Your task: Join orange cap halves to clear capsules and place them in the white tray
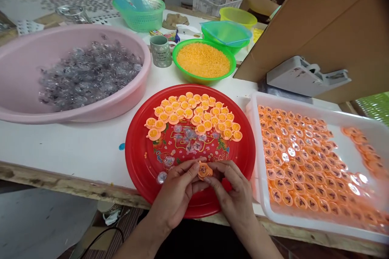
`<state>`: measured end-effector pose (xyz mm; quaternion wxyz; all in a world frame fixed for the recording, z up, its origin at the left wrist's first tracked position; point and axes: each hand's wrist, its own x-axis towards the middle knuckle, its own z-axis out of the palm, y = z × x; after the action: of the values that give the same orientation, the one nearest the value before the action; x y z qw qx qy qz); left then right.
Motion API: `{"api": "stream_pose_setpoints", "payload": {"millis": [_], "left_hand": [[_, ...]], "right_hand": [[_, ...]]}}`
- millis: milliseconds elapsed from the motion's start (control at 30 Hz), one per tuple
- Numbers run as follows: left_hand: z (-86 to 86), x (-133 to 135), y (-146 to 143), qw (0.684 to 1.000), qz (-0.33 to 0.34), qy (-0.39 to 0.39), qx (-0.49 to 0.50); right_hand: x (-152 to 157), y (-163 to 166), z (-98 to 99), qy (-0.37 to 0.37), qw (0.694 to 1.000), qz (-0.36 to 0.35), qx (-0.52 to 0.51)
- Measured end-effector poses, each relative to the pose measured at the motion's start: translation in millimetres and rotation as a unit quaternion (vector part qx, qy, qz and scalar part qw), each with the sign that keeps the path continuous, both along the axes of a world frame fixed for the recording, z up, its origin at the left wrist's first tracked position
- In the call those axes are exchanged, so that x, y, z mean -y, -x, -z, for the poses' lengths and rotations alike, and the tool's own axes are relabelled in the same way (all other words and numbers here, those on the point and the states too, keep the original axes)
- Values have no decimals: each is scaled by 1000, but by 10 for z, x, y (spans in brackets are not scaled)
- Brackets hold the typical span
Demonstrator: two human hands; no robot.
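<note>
My left hand (178, 190) and right hand (232, 184) pinch an orange cup (204, 170) between them, red tray (134, 141) below, yellow-filled cups (188, 113) just beyond, white bin (304, 219) to their right, pink basin (21, 68) I see farther left.

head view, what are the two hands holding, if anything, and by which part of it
A small orange cup, gripped at its outer edge, the left hand on its left side, the right hand on its right.

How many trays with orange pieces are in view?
2: the red tray, under the left hand and right hand; and the white tray, to its right. Others could be hidden behind the cardboard.
</note>
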<state>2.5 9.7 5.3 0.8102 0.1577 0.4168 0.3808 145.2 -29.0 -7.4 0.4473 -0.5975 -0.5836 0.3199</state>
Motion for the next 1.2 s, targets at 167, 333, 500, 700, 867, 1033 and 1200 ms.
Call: {"api": "stream_pose_setpoints", "payload": {"millis": [167,333,500,700,867,1033,1200], "left_hand": [[7,24,6,988,-11,-93,-125],[-33,11,11,974,22,-165,-151],[-142,-33,-49,959,9,-219,-179],[-161,-36,-197,965,-44,-180,-186],[-186,-71,-219,961,-33,-204,-185],[-213,-21,-210,938,-35,-266,-220],[-249,-46,-153,913,12,-313,-261]], "right_hand": [[-8,-26,12,108,980,13,-165],[-55,-11,-70,107,976,6,-189],[-96,-46,-218,-43,998,-35,-37],[-131,-76,-260,-138,988,-1,63],[-176,-95,-312,-83,996,9,-6],[-190,-89,-331,-105,994,13,6],[-177,-108,-295,-58,997,10,-47]]}}
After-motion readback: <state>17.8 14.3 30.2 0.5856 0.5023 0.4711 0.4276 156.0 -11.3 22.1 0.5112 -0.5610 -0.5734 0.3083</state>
